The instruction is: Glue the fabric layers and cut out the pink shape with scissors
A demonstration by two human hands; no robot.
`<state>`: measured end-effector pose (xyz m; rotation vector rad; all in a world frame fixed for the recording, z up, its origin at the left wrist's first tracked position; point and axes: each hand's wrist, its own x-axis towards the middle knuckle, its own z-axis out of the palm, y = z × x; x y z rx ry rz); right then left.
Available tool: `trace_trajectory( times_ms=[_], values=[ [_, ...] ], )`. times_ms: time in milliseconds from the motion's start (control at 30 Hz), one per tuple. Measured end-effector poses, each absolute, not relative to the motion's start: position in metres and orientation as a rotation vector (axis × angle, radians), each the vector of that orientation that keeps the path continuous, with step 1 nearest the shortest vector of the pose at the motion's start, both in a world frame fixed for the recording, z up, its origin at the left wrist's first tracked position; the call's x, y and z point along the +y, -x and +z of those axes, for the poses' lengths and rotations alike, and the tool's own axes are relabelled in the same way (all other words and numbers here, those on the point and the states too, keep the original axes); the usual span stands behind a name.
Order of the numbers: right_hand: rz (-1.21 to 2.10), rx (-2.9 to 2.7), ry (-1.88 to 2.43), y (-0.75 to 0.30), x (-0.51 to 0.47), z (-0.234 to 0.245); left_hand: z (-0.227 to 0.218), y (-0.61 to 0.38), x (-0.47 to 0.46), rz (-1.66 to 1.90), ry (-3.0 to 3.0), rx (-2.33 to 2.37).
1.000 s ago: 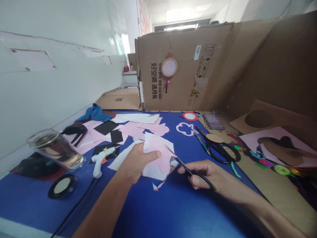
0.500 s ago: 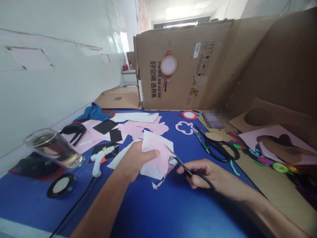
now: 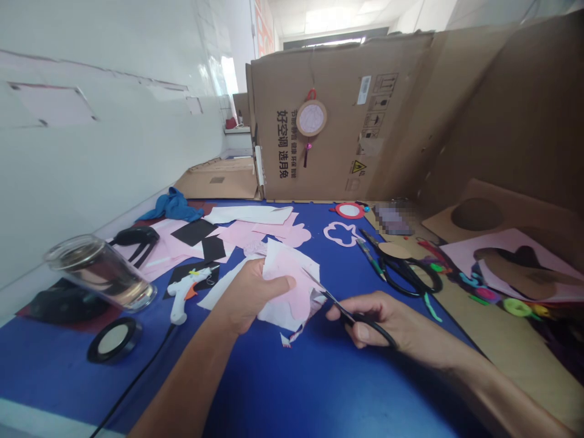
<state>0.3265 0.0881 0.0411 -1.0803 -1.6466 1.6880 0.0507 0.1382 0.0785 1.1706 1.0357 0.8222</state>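
Observation:
My left hand (image 3: 250, 293) pinches a sheet of white fabric (image 3: 274, 311) together with a pink paper cutout (image 3: 297, 297) lying on top of it, thumb uppermost. The cutout has a rounded, lobed outline. In my right hand (image 3: 371, 319) is a pair of scissors (image 3: 340, 305) with dark handles, fingers through the loops. Their blade tips reach over the right part of the cutout and fabric; whether the blades are fully closed I cannot tell. A small torn scrap (image 3: 286, 339) hangs or lies just below the fabric.
Left stand a glass of liquid (image 3: 107, 274), a white glue gun (image 3: 182, 295) with its cord, and a round black container (image 3: 114, 340). Pink and black papers lie behind. Right are large black scissors (image 3: 410, 274), a pencil (image 3: 371, 258) and a pink flower-shaped frame (image 3: 341, 234). Cardboard (image 3: 337, 73) walls the back.
Almost nothing differs. Both hands, the fabric and the scissors keep nearly the same position, and the view has shifted very slightly.

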Motion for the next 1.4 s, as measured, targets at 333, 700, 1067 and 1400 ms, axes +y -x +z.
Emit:
trace_trajectory(
  times_ms=[333,700,1067,1400],
  values=[
    [1.677,-1.638,1.103,-0.325,0.086,0.047,0.082,-0.053,0.136,0.830,-1.156,1.046],
    [1.671,-1.641,1.099,-0.325,0.087,0.044,0.081,-0.053,0.137,0.822,-1.115,1.034],
    [1.770,-1.589,0.942,-0.324,0.090,0.029,0.080,-0.060,0.130,0.802,-1.166,1.044],
    [1.764,-1.585,0.919,-0.325,0.093,0.026,0.080,-0.061,0.127,0.830,-1.181,1.058]
  ],
)
